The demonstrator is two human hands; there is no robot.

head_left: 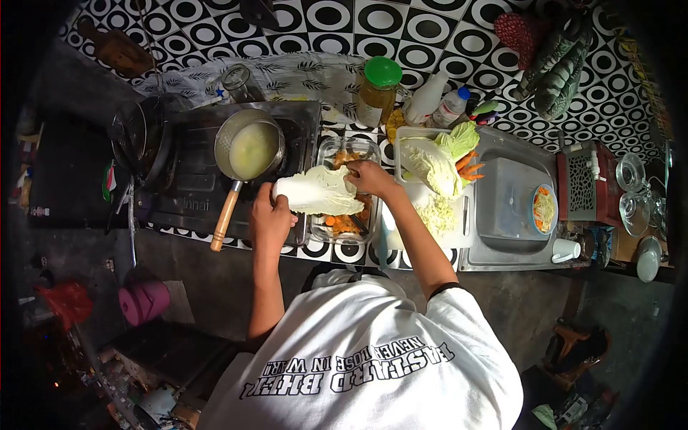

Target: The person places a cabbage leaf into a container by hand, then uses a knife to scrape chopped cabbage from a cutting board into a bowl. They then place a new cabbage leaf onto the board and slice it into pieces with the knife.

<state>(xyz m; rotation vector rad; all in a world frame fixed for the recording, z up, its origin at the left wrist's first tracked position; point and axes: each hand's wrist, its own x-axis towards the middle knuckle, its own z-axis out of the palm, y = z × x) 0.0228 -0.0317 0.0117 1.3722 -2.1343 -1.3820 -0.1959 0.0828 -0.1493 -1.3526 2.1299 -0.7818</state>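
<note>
The left hand (272, 215) is closed round the thick white end of a cabbage leaf (315, 192). The right hand (369, 175) pinches the leaf's far edge with curled fingers. The leaf hangs flat between both hands, just above a glass dish (342, 226) of orange pieces. To my eye the leaf wants to stay level and taut, and to be centred over the dish so its edges fall inside the rim. The stiff rib is best supported so it does not snap.

The dish stands on a black-and-white patterned table (315, 251). To its right is a board (438, 215) with shredded cabbage, and to its left a stove (190, 190) bearing a pan (251, 149) of pale liquid. Farther right is a steel sink (510, 197). Behind are a green-lidded jar (378, 89) and a wall (337, 18) of circle tiles.
</note>
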